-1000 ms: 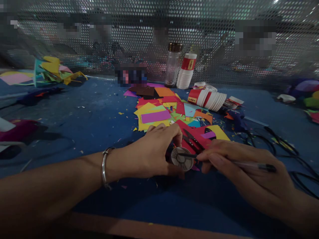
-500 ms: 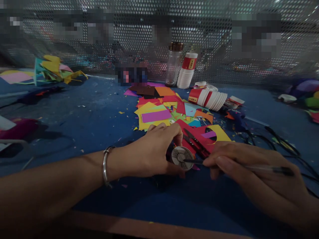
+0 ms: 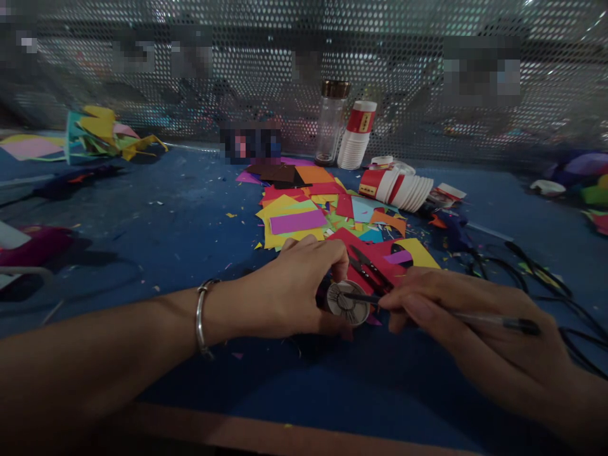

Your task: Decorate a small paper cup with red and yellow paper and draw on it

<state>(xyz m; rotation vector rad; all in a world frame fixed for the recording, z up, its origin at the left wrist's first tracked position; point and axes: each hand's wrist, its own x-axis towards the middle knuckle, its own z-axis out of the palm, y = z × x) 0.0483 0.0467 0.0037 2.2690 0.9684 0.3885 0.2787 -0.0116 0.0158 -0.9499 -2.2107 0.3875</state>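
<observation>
My left hand [image 3: 289, 288], a silver bangle on its wrist, is closed round a small paper cup [image 3: 349, 313], whose round white base faces me. Dark pen lines radiate across that base. Most of the cup's side is hidden by my fingers. In my right hand [image 3: 456, 316] is a pen [image 3: 494, 320] with a clear barrel and black end, pinched between thumb and fingers. Its dark tip points at the middle of the base and appears to touch it. Dark thread snips [image 3: 368, 263] lie on red paper [image 3: 344, 239] just beyond the cup.
Coloured paper sheets and scraps [image 3: 297, 221] are piled ahead on the blue table [image 3: 190, 209]. Behind stand a glass bottle [image 3: 330, 126] and stacked cups [image 3: 354, 142]; another cup stack [image 3: 396, 189] lies sideways. A glue gun [image 3: 451, 231] and black cables [image 3: 541, 272] lie right.
My right hand and the pen have shifted slightly left and up, the tip moving across the cup's base. More dark lines show there. My left hand has stayed nearly still.
</observation>
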